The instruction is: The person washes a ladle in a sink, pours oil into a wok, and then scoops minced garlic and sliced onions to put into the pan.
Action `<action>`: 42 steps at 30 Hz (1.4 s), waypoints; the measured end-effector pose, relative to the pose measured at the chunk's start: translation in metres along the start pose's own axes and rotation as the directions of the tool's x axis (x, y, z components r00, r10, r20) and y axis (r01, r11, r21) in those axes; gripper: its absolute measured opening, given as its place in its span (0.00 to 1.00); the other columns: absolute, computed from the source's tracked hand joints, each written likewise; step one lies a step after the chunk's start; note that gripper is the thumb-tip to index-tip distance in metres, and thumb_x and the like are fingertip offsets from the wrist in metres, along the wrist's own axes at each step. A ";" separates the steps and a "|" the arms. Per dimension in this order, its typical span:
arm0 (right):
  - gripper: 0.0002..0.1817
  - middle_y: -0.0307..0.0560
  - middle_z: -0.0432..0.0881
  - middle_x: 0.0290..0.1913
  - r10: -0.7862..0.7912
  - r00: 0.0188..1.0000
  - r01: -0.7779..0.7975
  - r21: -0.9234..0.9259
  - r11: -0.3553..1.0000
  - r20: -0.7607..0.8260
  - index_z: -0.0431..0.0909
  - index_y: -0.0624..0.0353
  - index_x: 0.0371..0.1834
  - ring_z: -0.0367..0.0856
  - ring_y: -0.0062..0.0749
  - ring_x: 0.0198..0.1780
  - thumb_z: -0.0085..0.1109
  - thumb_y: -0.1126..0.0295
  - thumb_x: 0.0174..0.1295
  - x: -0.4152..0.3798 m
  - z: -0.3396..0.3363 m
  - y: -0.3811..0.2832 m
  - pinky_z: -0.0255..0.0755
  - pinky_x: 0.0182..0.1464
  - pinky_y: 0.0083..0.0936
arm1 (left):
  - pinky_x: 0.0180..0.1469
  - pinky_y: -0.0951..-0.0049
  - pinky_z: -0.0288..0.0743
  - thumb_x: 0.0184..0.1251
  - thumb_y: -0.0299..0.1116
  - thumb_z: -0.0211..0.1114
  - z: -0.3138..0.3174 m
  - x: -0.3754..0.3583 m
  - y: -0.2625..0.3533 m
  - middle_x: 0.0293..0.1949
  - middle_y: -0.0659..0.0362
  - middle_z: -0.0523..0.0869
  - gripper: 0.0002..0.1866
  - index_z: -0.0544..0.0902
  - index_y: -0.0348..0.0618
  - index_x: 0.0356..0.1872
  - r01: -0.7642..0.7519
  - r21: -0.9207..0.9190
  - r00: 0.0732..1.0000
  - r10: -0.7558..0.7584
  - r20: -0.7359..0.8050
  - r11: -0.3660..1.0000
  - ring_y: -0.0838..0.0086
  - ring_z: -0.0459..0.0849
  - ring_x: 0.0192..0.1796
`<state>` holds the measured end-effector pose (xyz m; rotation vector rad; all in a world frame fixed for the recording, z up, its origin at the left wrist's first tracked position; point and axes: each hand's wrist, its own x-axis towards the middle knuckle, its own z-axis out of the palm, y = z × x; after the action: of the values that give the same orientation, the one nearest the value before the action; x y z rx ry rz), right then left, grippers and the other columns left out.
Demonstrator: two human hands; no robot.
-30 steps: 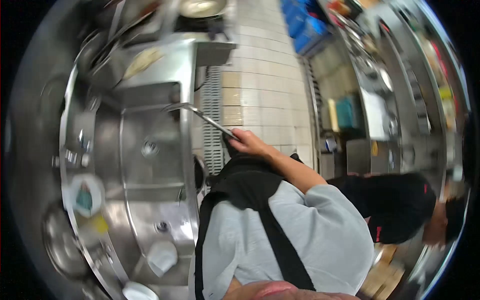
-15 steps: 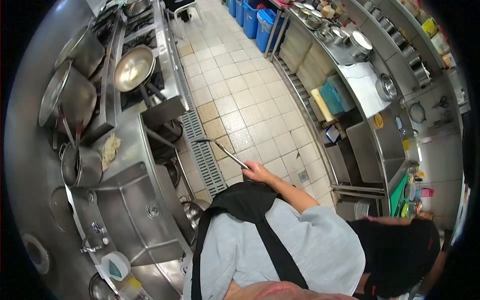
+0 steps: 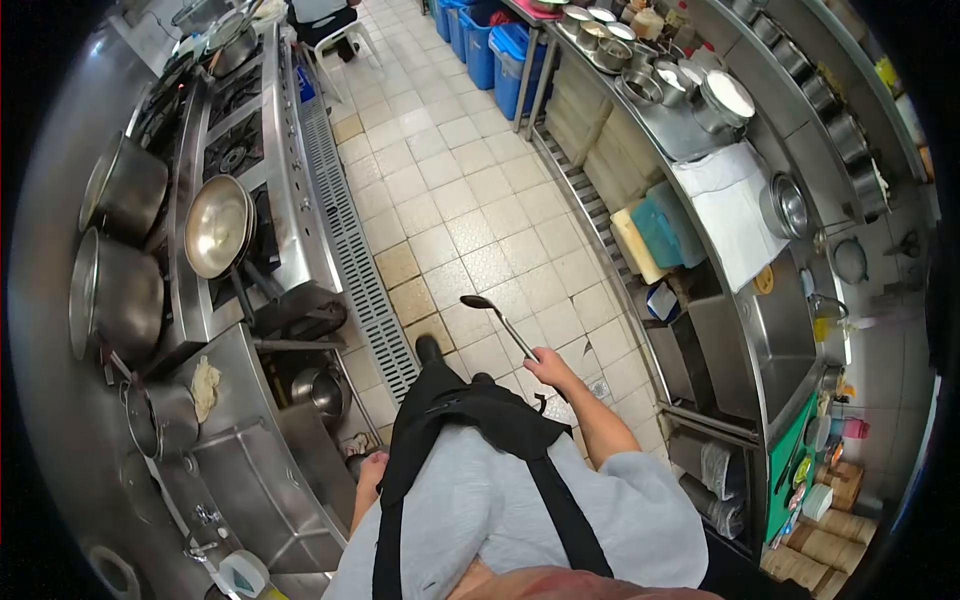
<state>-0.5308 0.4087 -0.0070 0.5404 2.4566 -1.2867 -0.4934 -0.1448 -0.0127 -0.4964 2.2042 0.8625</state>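
My right hand [image 3: 548,368] is closed round the handle of a long metal ladle [image 3: 508,325], held out in front of the apron above the tiled floor. The ladle's bowl points forward and to the left. At the left side of the black apron [image 3: 470,400], my left hand [image 3: 373,468] hangs low beside the sink counter. Its fingers are curled, and whether they hold anything is too small to tell. Two stacked frying pans [image 3: 216,228] rest on the stove at the left, out of reach of both hands.
A stove [image 3: 318,262], large pots [image 3: 118,295] and a sink [image 3: 262,480] line the left. Along the right run a shelved counter [image 3: 690,150] and another sink [image 3: 790,330]. Blue bins [image 3: 510,70] and a person seated on a white chair [image 3: 345,28] are farther ahead.
The view has shifted, and my left hand and shoes have come into sight. The ladle remains in my right hand. The person in black at the right has mostly left the view.
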 end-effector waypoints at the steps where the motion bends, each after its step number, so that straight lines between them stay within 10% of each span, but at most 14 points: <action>1: 0.16 0.48 0.79 0.23 0.043 0.999 -0.041 0.072 0.997 -0.022 0.81 0.65 0.41 0.77 0.31 0.24 0.61 0.60 0.61 0.008 -0.004 0.000 0.71 0.28 0.33 | 0.49 0.65 0.78 0.73 0.41 0.60 0.002 0.012 0.013 0.42 0.51 0.90 0.17 0.85 0.37 0.48 -0.007 0.024 1.000 0.007 0.012 1.000 0.64 0.88 0.46; 9: 0.13 0.37 0.73 0.19 0.244 0.970 -0.233 0.241 0.942 -0.016 0.80 0.62 0.42 0.69 0.21 0.18 0.61 0.63 0.63 0.101 -0.047 -0.033 0.62 0.20 0.26 | 0.50 0.63 0.78 0.72 0.40 0.59 0.014 0.169 0.115 0.43 0.49 0.89 0.17 0.85 0.38 0.49 -0.052 0.178 0.970 0.007 0.245 0.983 0.59 0.88 0.47; 16: 0.21 0.59 0.86 0.37 0.279 0.942 -0.282 0.008 0.959 -0.187 0.79 0.68 0.45 0.84 0.47 0.41 0.60 0.58 0.61 0.165 -0.141 -0.095 0.76 0.46 0.38 | 0.51 0.60 0.79 0.71 0.39 0.58 -0.047 0.333 0.301 0.44 0.46 0.88 0.16 0.85 0.39 0.50 -0.372 0.273 0.919 0.312 0.241 0.887 0.54 0.87 0.48; 22: 0.14 0.40 0.74 0.21 0.374 0.809 -0.275 0.271 0.922 -0.454 0.79 0.64 0.39 0.73 0.24 0.18 0.62 0.62 0.64 0.173 -0.152 -0.078 0.67 0.22 0.27 | 0.49 0.64 0.80 0.68 0.34 0.60 -0.117 0.416 0.542 0.42 0.44 0.89 0.16 0.83 0.36 0.52 -0.661 0.089 0.747 0.664 -0.005 0.745 0.57 0.89 0.44; 28: 0.12 0.37 0.71 0.19 0.682 0.679 -0.467 0.556 0.687 -0.273 0.74 0.61 0.32 0.68 0.22 0.15 0.61 0.64 0.65 0.140 -0.156 -0.079 0.60 0.17 0.25 | 0.49 0.70 0.79 0.65 0.35 0.68 -0.128 0.454 0.745 0.43 0.51 0.88 0.20 0.81 0.34 0.54 -0.787 0.034 0.617 0.786 0.042 0.616 0.69 0.86 0.46; 34: 0.11 0.37 0.69 0.19 0.804 0.572 -0.256 0.896 0.363 -0.162 0.73 0.60 0.31 0.68 0.23 0.14 0.59 0.65 0.66 0.140 -0.149 -0.068 0.63 0.16 0.24 | 0.51 0.70 0.79 0.66 0.35 0.67 -0.104 0.414 0.912 0.47 0.51 0.88 0.20 0.81 0.35 0.56 -0.880 0.022 0.475 0.876 0.081 0.475 0.68 0.87 0.48; 42: 0.12 0.40 0.73 0.18 0.644 0.738 -0.290 0.767 0.572 -0.201 0.74 0.61 0.26 0.72 0.26 0.15 0.57 0.66 0.67 0.230 -0.217 0.020 0.65 0.17 0.27 | 0.54 0.70 0.79 0.66 0.37 0.69 -0.078 0.323 1.065 0.52 0.51 0.87 0.22 0.80 0.36 0.57 -0.920 0.015 0.391 0.920 -0.004 0.391 0.68 0.86 0.52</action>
<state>-0.7455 0.6413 -0.0042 1.7825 1.7508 -1.9585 -1.3489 0.5199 0.2534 0.9134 2.4160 1.3770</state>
